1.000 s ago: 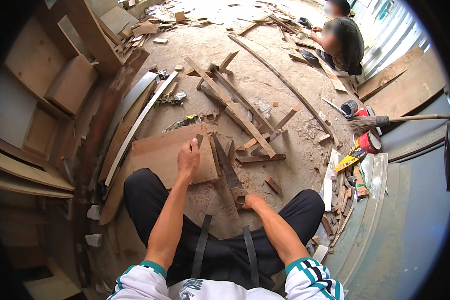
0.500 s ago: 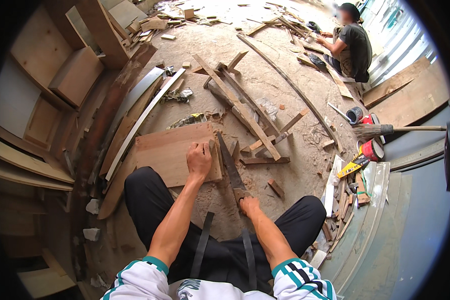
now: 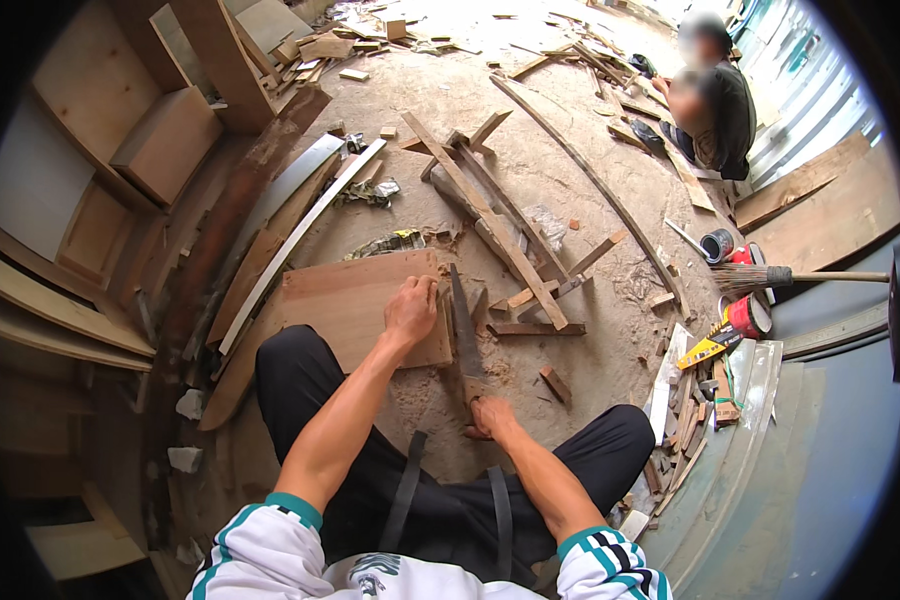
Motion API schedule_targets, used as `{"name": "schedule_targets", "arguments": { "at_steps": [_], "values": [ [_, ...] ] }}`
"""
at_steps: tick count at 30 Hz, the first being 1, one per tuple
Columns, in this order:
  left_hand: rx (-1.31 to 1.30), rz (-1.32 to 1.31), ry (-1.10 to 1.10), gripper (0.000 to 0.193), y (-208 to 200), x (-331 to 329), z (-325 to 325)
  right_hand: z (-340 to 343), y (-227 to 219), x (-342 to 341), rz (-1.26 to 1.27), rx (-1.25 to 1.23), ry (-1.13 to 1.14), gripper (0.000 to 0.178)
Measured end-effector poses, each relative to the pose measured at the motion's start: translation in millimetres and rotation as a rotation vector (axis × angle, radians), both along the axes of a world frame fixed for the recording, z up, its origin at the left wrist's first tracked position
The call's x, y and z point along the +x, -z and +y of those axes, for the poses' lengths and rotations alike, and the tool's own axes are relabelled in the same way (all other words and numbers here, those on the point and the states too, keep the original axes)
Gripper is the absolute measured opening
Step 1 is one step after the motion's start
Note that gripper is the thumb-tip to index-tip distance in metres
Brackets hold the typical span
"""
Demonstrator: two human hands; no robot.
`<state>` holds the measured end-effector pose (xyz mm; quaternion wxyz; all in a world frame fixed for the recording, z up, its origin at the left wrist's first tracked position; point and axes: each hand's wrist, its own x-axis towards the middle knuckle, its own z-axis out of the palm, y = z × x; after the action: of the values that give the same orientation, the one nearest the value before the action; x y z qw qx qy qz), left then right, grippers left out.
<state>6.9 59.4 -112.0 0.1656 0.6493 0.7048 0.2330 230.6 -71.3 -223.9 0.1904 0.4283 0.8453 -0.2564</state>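
Observation:
A flat brown wooden board [image 3: 355, 295] lies on the ground ahead of my knees. My left hand [image 3: 411, 310] is closed and presses on the board near its right edge; what its curled fingers hold, if anything, is hidden. My right hand [image 3: 490, 418] grips the wooden handle of a handsaw [image 3: 463, 325] between my legs. Its long dark blade points away from me, just beside the board's right edge. Sawdust [image 3: 435, 385] is scattered around the blade and the board's near corner.
Beyond the board stands a rough wooden sawhorse [image 3: 490, 220]. Long white strips [image 3: 300, 240] and wooden cabinets [image 3: 165, 150] are at left. At right are paint cans [image 3: 747, 312], a broom [image 3: 755, 279], a yellow-handled saw [image 3: 708, 345] and offcuts. Another person [image 3: 715, 105] squats at the far right.
My left hand has shifted slightly along the board toward its right edge. The saw has swung a little more upright, with my right hand still on its handle. The whole view has shifted slightly.

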Motion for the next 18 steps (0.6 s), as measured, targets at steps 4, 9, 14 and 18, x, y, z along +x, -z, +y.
{"name": "schedule_targets", "arguments": {
  "at_steps": [4,9,14,18],
  "values": [
    [-0.036,0.003,0.088,0.025,-4,2,8,13,-47,4,0.139,-0.257,0.207,0.055],
    [-0.014,-0.074,0.006,0.028,0,3,20,32,-93,19,0.416,-0.407,0.487,0.064],
    [-0.004,0.031,-0.082,0.032,4,4,20,24,-148,4,0.432,-0.338,0.819,0.063],
    [0.044,0.068,0.006,0.030,10,11,24,17,-143,4,0.647,-0.227,1.107,0.043]
  ]
}}
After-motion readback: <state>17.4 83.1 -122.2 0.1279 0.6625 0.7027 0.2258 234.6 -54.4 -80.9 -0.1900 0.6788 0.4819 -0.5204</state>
